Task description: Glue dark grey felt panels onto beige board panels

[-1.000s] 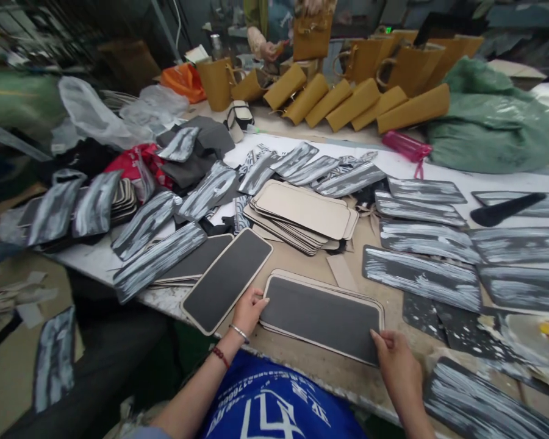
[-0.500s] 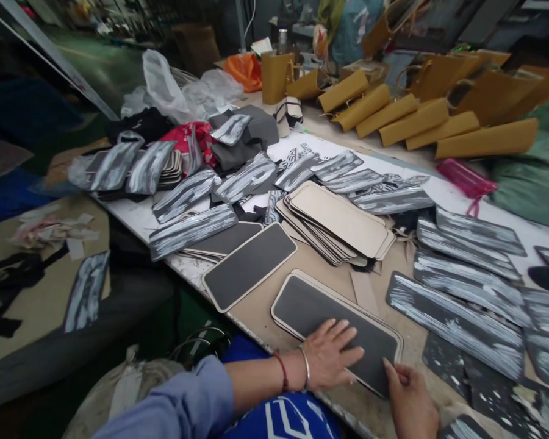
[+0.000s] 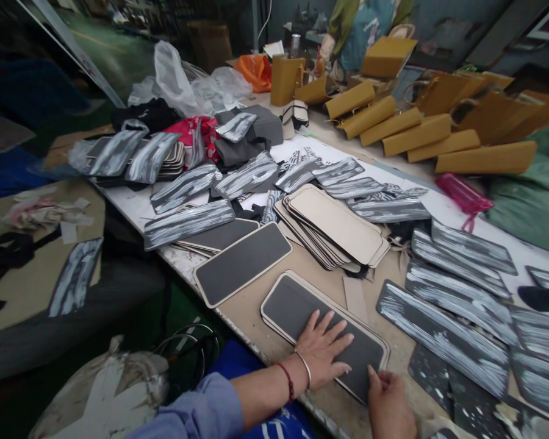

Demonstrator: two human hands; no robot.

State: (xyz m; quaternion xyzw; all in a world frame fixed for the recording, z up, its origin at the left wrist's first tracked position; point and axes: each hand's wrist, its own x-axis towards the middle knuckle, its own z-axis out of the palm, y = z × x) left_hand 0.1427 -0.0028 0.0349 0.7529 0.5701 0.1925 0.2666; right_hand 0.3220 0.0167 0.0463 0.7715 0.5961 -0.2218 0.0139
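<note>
A dark grey rectangular panel with rounded corners and a pale border lies on top of a low stack near the table's front edge. My left hand rests flat on its middle, fingers spread. At the panel's right end my right hand has its thumb on the corner and its other fingers curled, pinching the edge; what lies under the fingers is hidden. Just left, another grey panel lies face up. Behind them is a stack of beige-topped panels.
Grey strips streaked with white spread over the right side, and more strips lie at left. Mustard-coloured bags line the far side. Behind them stands a person. A pink pouch lies at right.
My left hand has shifted slightly farther across the panel, while my right hand keeps to its corner. The view has moved a little. At the back, a mustard bag beside the person has changed its tilt.
</note>
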